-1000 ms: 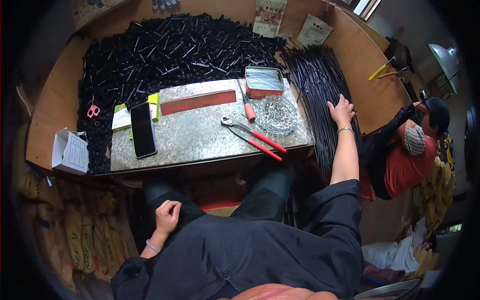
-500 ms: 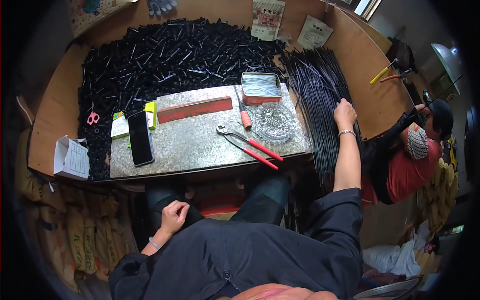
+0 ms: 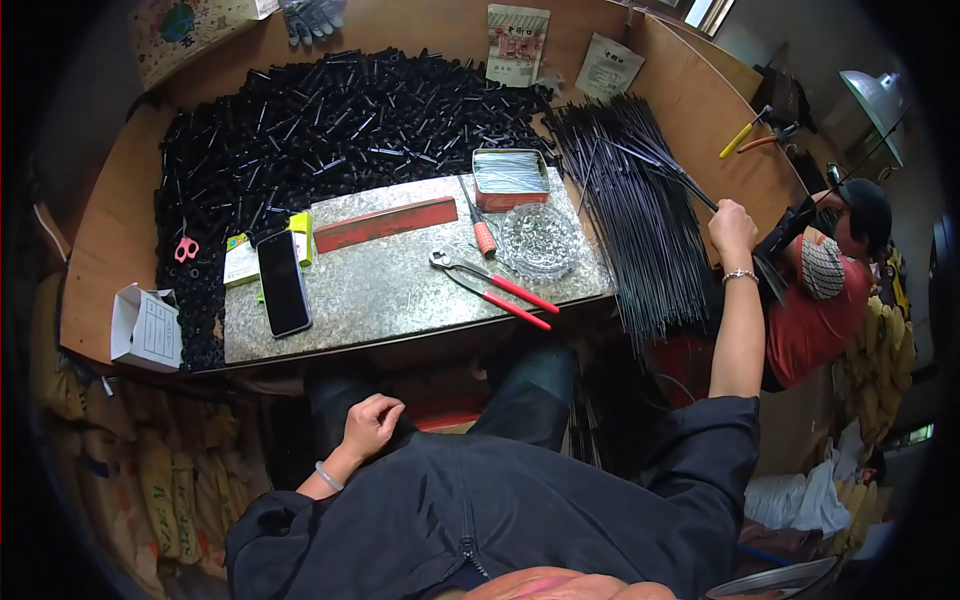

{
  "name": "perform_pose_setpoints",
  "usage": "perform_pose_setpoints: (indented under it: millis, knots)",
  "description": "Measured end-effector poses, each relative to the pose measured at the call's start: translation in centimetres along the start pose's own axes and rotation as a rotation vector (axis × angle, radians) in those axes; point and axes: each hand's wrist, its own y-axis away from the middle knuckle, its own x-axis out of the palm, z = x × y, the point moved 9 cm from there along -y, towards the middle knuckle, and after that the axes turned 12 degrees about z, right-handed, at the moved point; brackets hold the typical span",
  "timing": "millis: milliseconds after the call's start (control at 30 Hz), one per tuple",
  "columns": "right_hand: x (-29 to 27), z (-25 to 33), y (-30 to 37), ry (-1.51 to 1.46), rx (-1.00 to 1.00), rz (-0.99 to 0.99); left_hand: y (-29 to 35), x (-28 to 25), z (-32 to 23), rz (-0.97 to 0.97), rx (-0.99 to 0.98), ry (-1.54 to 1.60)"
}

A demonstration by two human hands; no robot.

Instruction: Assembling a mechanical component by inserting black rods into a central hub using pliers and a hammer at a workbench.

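Indoors: speckled worktop (image 3: 370,290), wooden walls (image 3: 690,75), right fingers (image 3: 731,214) round black rods (image 3: 699,193), left fingers (image 3: 383,408) loosely curled.

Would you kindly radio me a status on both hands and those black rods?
Right hand closed on thin black rods, slanting over the rod pile. Left hand loosely curled, no object visible. Co-worker beyond right hand, gap unclear.

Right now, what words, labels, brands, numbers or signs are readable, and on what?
Wording not copied; locations only.
Pale packet with reddish print: large characters, fine print too small.
Plainer pale packet: heading characters, rest blurred.
White carton: label print too small.
Tan sacks: printed lettering, partly unclear.
Phone: dark screen, no text visible.
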Motion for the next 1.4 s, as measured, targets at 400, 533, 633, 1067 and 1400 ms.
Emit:
perform_pose_setpoints:
  millis: [400,533,633,1067,1400]
  knots:
    - [-7.2,-4.1,3.1,-0.038,-0.002,-0.145,0.8,-0.6,0.0,0.023,0.033,0.025]
    - [-10.3,-2.4,5.5,-0.111,-0.007,-0.207,-0.8,-1.4,-3.7,0.057,0.141,0.044]
    - [-13.2,1.5,8.4,-0.2,-0.13,-0.284,-3.4,-4.9,-10.6,-0.033,0.39,0.035]
    - [-16.5,22.8,23.8,-0.474,-0.894,-0.109,-17.4,-15.9,-20.3,-0.408,0.385,0.169]
    - [-12.7,22.1,22.5,-0.592,-0.981,0.299,-14.0,-22.4,-14.7,-0.405,0.418,0.582]
